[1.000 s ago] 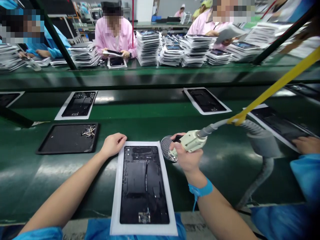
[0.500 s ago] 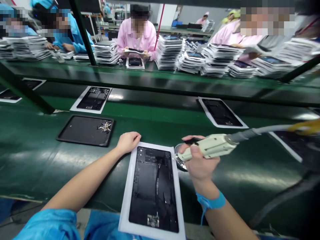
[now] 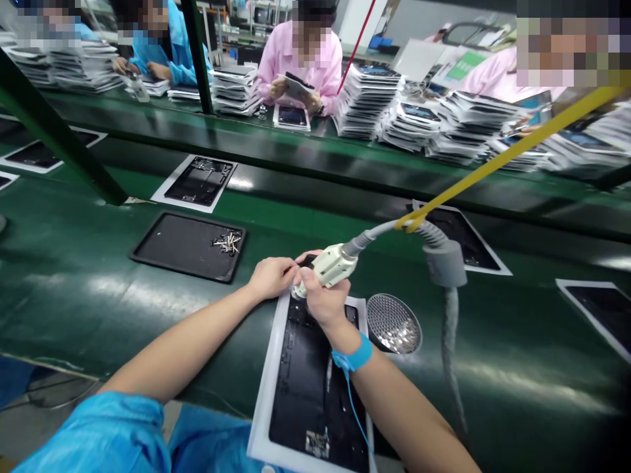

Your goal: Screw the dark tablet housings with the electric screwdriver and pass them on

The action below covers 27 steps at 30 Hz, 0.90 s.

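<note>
An electric screwdriver with a pale green body is in my right hand, its tip pointing down at the upper left part of an opened tablet. The tablet's black inside faces up on a white sheet. Beside the screwdriver's tip, at the sheet's top left corner, my left hand is closed with its fingertips pressed together; what they hold, if anything, is hidden. My right hand and forearm cover part of the tablet. A blue strap circles my right wrist.
Right of the tablet stands a round dish of screws. A black tray with small parts lies to the left. A grey cable hangs from a yellow strap. More tablets rest behind; co-workers sit beyond, among stacks.
My right hand has brought the screwdriver left from the screw dish to the tablet's upper left. My left hand has shifted slightly toward its tip. The view has swung, uncovering the dish.
</note>
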### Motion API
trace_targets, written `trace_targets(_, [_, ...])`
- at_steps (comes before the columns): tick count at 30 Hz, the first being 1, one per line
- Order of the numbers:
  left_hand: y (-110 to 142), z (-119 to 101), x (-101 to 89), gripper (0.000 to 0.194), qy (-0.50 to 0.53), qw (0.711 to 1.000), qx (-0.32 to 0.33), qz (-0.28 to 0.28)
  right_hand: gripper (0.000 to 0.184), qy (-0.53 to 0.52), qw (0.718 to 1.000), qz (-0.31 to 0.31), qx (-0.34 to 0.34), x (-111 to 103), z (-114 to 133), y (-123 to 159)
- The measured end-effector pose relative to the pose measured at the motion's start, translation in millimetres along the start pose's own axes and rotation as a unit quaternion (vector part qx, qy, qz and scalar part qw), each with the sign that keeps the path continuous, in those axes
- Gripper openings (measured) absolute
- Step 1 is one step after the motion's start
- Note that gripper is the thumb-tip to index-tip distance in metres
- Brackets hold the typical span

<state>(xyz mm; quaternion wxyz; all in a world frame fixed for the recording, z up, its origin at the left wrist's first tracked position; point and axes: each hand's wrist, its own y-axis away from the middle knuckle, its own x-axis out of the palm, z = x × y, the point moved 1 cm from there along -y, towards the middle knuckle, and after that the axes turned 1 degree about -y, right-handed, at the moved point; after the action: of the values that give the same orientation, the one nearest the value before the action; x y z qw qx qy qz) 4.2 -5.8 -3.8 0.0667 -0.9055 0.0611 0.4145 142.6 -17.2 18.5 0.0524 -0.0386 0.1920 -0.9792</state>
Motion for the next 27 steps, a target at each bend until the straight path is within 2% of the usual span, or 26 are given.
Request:
trace_targets(7, [-0.2,-3.3,-0.9,0.03,-0.014,1.0,-0.016,0.009,0.023,0.034,0.999,-0.008,0.013,-0.4,-2.5,2.8])
trace_targets(14, [0.5,-4.4,-4.4,0.034,-0.017,1.0,-0.02,0.009,0.021,0.027,1.0,-0.006,0.013,5.9,-5.3,4.2])
trace_targets(17, [0.3,-0.5,-3.4,0.031,-0.008,1.0,-0.005,0.004,0.024,0.015,1.0,-0.007,0.021,1.5,0.7,1.2])
trace_targets(19, [-0.3,3.0,-2.1,0.03,-0.007,1.0,0.01,-0.006,0.026,-0.009,1.0,-0.026,0.015,-11.2,10.4,-1.8])
trace_targets(21, [-0.7,6.7,-0.7,0.03,-0.016,1.0,0.022,-0.015,0.026,-0.034,0.997,-0.069,-0.014,-33.3,22.7,-4.2])
trace_targets(24, [0.1,10.0,0.7,0.028,-0.043,0.998,0.035,-0.024,0.023,-0.029,0.988,-0.132,-0.073,-77.9,38.2,-3.3])
trace_targets(27, [2.7,5.9,2.5,0.024,-0.084,0.994,0.069,-0.027,0.02,0.01,0.978,-0.183,-0.1,-122.1,41.6,4.8])
